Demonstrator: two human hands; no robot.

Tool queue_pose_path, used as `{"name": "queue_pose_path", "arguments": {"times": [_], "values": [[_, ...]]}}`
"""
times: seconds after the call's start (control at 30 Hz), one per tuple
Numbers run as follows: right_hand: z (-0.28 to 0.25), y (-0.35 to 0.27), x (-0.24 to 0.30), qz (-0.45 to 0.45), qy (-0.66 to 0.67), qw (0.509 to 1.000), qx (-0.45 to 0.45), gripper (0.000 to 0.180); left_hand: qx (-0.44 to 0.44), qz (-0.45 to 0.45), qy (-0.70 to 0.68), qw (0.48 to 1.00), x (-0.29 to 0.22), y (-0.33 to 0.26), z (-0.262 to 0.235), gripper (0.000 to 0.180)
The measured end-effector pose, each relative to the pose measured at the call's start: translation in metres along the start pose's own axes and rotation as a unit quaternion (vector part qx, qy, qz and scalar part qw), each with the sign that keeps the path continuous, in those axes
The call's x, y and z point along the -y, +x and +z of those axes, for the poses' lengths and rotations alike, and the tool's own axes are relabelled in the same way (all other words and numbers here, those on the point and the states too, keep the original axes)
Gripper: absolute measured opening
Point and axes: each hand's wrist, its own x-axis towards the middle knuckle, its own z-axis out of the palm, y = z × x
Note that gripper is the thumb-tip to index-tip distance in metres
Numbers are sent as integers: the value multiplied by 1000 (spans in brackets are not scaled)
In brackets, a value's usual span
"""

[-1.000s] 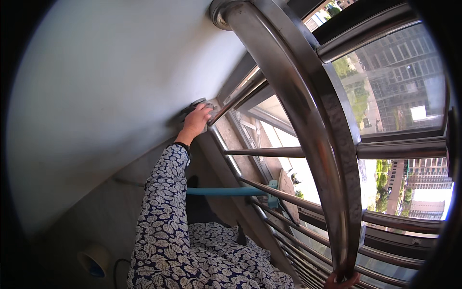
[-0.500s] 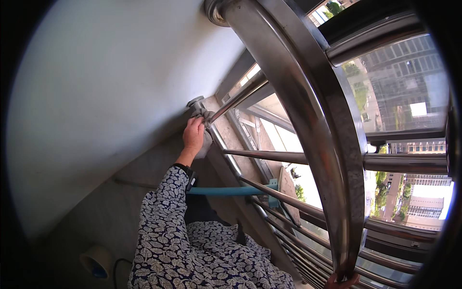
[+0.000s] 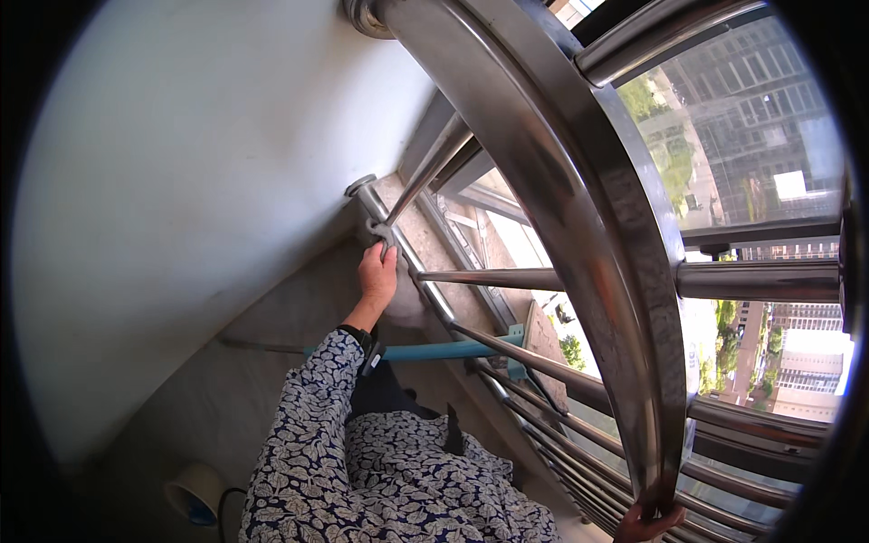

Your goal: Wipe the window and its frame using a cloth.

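Note:
My left hand (image 3: 376,276) reaches up along a slanted steel rail (image 3: 412,262) near its round wall flange (image 3: 360,185). It presses a small grey cloth (image 3: 379,232) against that rail, with the cloth sticking out above the fingers. My patterned blue-and-white sleeve runs down from the wrist. My right hand (image 3: 648,523) shows only partly at the lower edge, its fingers wrapped around the foot of the thick curved steel railing bar (image 3: 579,208).
A white wall (image 3: 181,181) fills the left side. Several horizontal steel bars (image 3: 507,277) cross the railing, with buildings and trees far below beyond them. A teal pole (image 3: 444,350) lies across behind my arm. A roll of tape (image 3: 194,494) sits on the floor at lower left.
My left hand with the cloth has slid down the slanted rail, away from the wall flange. My right hand stays on the curved bar.

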Motion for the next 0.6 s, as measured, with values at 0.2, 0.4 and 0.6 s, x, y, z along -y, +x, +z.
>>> {"name": "queue_pose_path", "arguments": {"times": [0.2,0.4,0.6], "values": [[3,-16,-7,12,-3,1000,7,82,57,52,99,992,-52,6,-6,31],[14,-34,-24,-2,-49,998,-30,79,192,157,63,967,-79,31,-19,27],[19,-7,1,20,26,999,-39,64,159,205,-353,899,-186,42,-14,22]]}}
